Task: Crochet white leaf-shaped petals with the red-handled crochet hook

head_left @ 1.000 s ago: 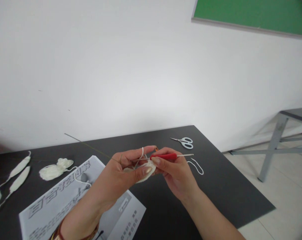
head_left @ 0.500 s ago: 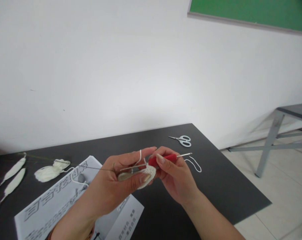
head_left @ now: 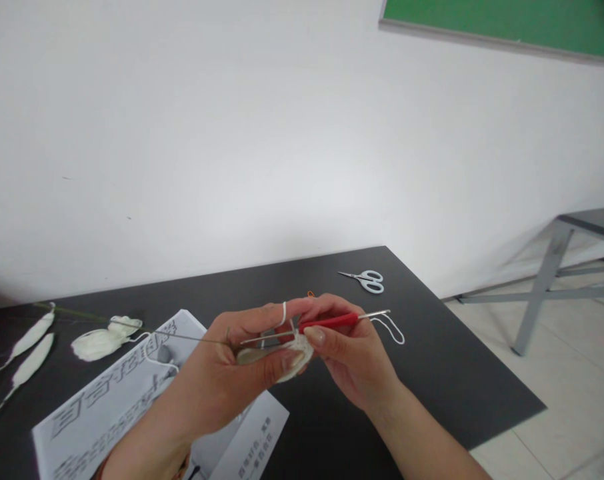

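Wire (head_left: 182, 335) swung lower, over paper (head_left: 117, 393), scissors (head_left: 371, 283) beyond

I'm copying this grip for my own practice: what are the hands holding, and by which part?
The right hand holds the hook by its red handle; the left hand holds the white crocheted piece with the thumb across its middle.

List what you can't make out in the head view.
Head view:
White crochet piece: partly hidden by the left hand.
Red handle: partly hidden by the right hand.
Printed sheet: partly covered by the left forearm; small print blurred.
Green board: cut off by top and right edges.
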`<state>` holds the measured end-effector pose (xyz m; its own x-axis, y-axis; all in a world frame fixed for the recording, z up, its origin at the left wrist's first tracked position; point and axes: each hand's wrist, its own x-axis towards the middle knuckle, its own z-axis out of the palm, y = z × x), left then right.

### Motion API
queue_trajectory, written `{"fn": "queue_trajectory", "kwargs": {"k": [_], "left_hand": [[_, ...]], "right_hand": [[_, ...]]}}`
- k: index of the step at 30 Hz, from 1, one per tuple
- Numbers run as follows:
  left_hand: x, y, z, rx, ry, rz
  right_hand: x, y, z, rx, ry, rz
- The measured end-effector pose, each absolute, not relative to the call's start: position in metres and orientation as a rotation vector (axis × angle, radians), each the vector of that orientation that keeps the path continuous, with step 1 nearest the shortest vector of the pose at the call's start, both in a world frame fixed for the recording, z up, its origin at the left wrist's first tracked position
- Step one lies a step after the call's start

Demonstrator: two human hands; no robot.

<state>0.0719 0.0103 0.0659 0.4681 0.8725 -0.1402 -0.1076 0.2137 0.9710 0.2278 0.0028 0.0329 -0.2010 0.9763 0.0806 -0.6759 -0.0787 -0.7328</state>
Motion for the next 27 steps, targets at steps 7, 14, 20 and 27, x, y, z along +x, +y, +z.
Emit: {"fn": "queue_trajectory", "kwargs": {"k": [7,14,20,27], "left_hand": [[0.073,0.011,0.066,1.17,0.826,0.83],[0.065,0.019,0.063,1.083,0.758,0.698],[0.048,0.034,0.053,0.974,0.431,0.624],[0.048,0.047,0.041,0.888,0.246,0.664]], "right_hand": [[0.227,0.002,0.034,-0.584,-0.77,1.591],[0.229,0.004,0.032,-0.593,-0.748,1.582],[0.229,0.005,0.029,-0.605,-0.769,1.542],[0.238,0.01,0.027,-0.697,-0.825,1.614]]}}
